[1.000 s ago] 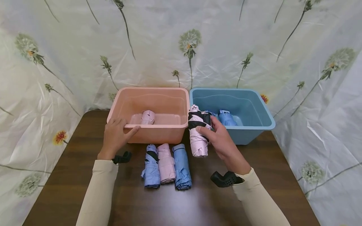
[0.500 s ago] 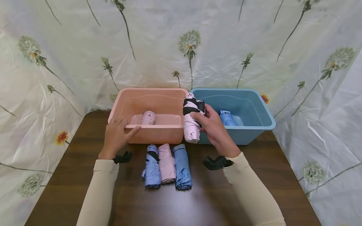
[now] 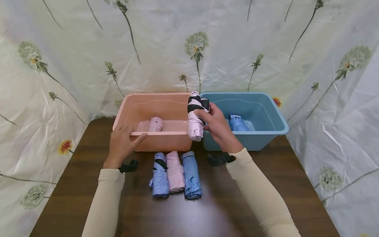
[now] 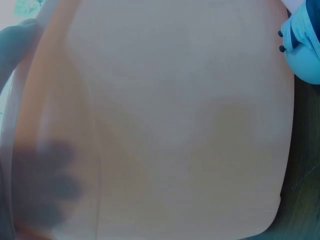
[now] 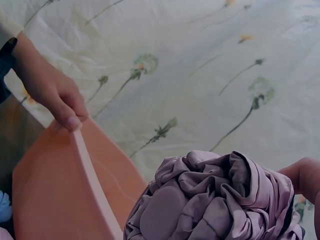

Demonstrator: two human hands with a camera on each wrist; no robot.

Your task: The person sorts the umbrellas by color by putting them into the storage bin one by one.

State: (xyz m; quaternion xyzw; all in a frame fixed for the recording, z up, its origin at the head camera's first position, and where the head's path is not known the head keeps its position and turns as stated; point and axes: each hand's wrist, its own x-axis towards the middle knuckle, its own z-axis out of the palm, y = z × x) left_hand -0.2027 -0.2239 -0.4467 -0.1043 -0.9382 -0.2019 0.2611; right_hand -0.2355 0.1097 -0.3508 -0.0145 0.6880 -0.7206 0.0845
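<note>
My right hand point(image 3: 218, 123) grips a pale pink folding umbrella point(image 3: 195, 126) with a black patterned band and a small white cat-like tip. It is held up over the adjoining ends of the two bins; the right wrist view shows the bunched fabric end of the umbrella point(image 5: 205, 200). At the near left corner of the pink plastic bin point(image 3: 165, 141), my left hand point(image 3: 122, 144) pinches the rim. Its fingers show as shadows through the bin wall point(image 4: 175, 125). Inside that bin lies a pink umbrella point(image 3: 155, 124).
The blue bin point(image 3: 245, 140) stands right beside the pink one, holding a blue umbrella point(image 3: 238, 123). In front lie a light blue umbrella point(image 3: 160, 179), a pink umbrella point(image 3: 175, 174) and a darker blue umbrella point(image 3: 192, 177) on the wooden table point(image 3: 237, 204). A flowered curtain point(image 3: 160, 42) hangs behind.
My right hand has carried the pink umbrella up, away and to the left, from the blue bin's near left corner to between the bins. The left hand stays on the rim.
</note>
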